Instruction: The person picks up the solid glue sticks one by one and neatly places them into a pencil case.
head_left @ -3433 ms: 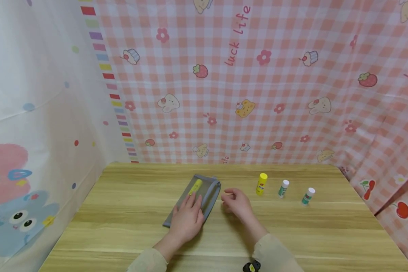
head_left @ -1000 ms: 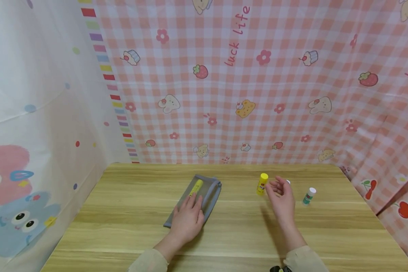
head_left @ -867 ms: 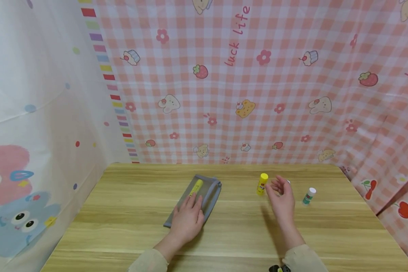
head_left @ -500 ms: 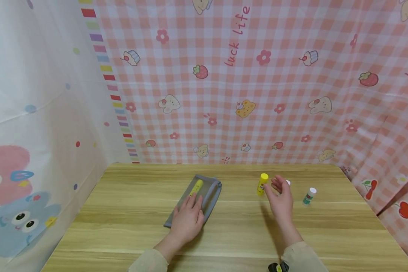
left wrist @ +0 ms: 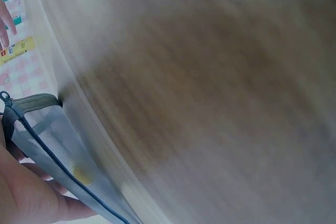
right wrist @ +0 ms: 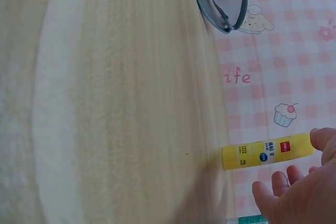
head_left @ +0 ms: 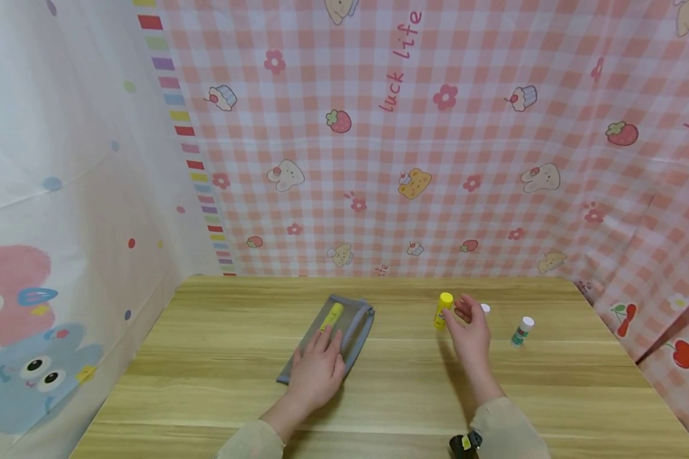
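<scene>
Resting on the mesh pouch point(head_left: 351, 335) at lower centre of the head view, our left hand point(head_left: 317, 371) lies with fingers extended; our right hand point(head_left: 472, 336), loosely parted, is beside the upright yellow glue stick point(head_left: 441, 311) right of centre, though we cannot tell whether they touch.

We are listing: pouch point(head_left: 353, 320), grey mesh, darker grey trim; upright glue stick point(right wrist: 268, 151), yellow, red mark on label; far-right tube point(head_left: 522, 332), white cap, green label; counter point(head_left: 207, 344), light brown, wood-grained; back cloth point(head_left: 373, 153), pink-and-white gingham, strawberry and cupcake motifs; sleeves point(head_left: 511, 430), beige.
</scene>
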Available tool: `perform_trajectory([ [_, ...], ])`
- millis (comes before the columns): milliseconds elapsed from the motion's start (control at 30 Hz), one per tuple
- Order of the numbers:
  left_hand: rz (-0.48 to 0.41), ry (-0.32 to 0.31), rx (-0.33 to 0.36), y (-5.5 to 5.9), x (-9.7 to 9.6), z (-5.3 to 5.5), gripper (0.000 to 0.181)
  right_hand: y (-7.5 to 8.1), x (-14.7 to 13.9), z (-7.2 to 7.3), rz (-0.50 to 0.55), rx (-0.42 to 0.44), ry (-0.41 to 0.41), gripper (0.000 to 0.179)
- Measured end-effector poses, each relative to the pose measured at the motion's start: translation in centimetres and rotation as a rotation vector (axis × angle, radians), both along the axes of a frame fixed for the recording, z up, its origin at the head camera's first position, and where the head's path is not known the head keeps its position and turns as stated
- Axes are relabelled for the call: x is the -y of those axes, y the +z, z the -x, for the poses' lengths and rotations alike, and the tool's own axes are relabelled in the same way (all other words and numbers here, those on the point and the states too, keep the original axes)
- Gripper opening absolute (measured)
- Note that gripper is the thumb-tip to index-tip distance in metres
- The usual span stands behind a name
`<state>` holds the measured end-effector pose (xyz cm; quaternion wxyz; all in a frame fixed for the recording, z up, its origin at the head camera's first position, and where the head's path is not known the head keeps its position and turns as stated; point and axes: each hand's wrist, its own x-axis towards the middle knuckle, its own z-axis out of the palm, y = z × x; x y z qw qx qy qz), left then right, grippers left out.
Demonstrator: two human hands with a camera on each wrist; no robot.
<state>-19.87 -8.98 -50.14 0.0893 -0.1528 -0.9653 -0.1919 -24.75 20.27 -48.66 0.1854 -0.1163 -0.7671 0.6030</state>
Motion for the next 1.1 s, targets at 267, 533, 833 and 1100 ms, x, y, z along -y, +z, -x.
perform_trajectory([
  [267,0.003,0.002,0.003,0.0,0.0,0.0,0.049,0.0,0.1,0.5,0.004,0.047,0.014,0.051],
  [533,-0.003,-0.003,0.000,0.0,0.0,0.0,0.048,-0.4,0.5,1.0,-0.017,-0.001,-0.005,0.047],
  [833,-0.007,-0.004,0.006,0.0,0.0,0.0,0.049,-1.0,0.3,1.8,-0.042,0.041,0.004,0.044],
  [1100,-0.009,-0.004,0.012,0.0,0.1,0.0,0.049,-1.1,0.4,1.9,-0.081,0.050,-0.002,0.038],
])
